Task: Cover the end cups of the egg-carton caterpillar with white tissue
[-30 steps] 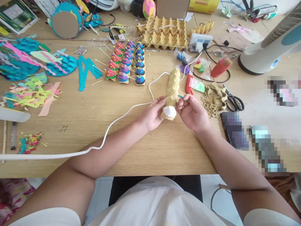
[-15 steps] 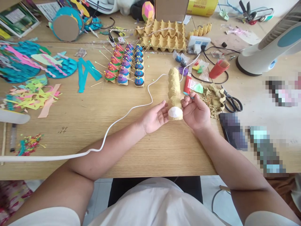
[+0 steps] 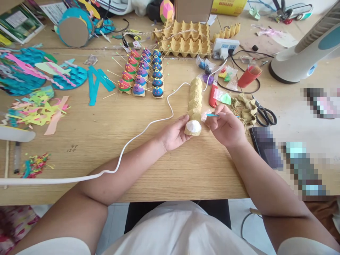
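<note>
My left hand grips the near end of a tan egg-carton strip, thumb on top and fingers beneath. The strip has a row of bumps, and a white covering caps the nearest one. To its right, my right hand pinches a small, thin blue modelling tool, whose tip points towards the strip. A whitish, see-through scrap shows by those fingertips; I cannot tell whether they hold it. My right hand is apart from the strip.
Painted egg-carton caterpillars stand beyond my left hand. A white cable crosses the table and my left forearm. Carton scraps, black-handled scissors, a phone and a red cup lie to the right. Egg trays stand behind.
My right hand has drawn away from the strip to the right, and the blue tool now shows more fully. My left hand has closed its thumb over the strip, which sits slightly further left.
</note>
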Tool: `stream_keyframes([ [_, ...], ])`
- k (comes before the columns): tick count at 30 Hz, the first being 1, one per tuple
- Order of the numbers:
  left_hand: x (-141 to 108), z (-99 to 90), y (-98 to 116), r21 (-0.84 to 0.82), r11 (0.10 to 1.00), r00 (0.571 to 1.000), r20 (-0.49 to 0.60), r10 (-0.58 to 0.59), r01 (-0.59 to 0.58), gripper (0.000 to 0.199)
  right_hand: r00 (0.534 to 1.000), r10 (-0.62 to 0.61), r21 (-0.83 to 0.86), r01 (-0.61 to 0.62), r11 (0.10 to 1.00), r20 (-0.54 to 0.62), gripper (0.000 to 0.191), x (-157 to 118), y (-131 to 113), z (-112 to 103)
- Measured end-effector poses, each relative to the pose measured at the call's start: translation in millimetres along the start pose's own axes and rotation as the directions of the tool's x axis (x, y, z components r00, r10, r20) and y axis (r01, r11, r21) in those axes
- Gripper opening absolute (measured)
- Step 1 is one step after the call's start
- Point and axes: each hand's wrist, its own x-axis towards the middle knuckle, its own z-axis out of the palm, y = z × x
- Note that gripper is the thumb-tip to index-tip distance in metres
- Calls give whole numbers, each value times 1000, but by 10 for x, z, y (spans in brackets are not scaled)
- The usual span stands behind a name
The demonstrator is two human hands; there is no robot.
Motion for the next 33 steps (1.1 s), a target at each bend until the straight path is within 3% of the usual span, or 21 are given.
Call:
stream_keyframes([
  [4, -25, 25, 35, -62, 998, 999, 34, -10, 12, 14, 967, 39, -29, -32, 999, 253, 28, -37, -59, -80],
  [8, -23, 25, 48, -104, 994, 999, 17, -37, 39, 21, 929, 99, -132, -55, 990, 357, 24, -62, -39, -130],
  [13, -32, 26, 58, -121, 992, 1000, 1, -30, 30, 20, 945, 124, -265, -41, 963, 304, 27, -49, -38, -114],
  [19, -47, 53, 67, -112, 993, 1000, 18, -18, 20, 23, 959, 45, -422, 81, 903, 280, 27, -38, -116, -108],
  [26, -43, 59, 47, -91, 995, 999, 31, -25, 28, 28, 958, -148, -394, 238, 888, 245, 26, -45, -6, -44],
  [33, -19, 19, 25, -100, 994, 999, 29, -33, 35, 26, 972, -125, -434, 201, 878, 197, 31, -39, 49, 39],
])
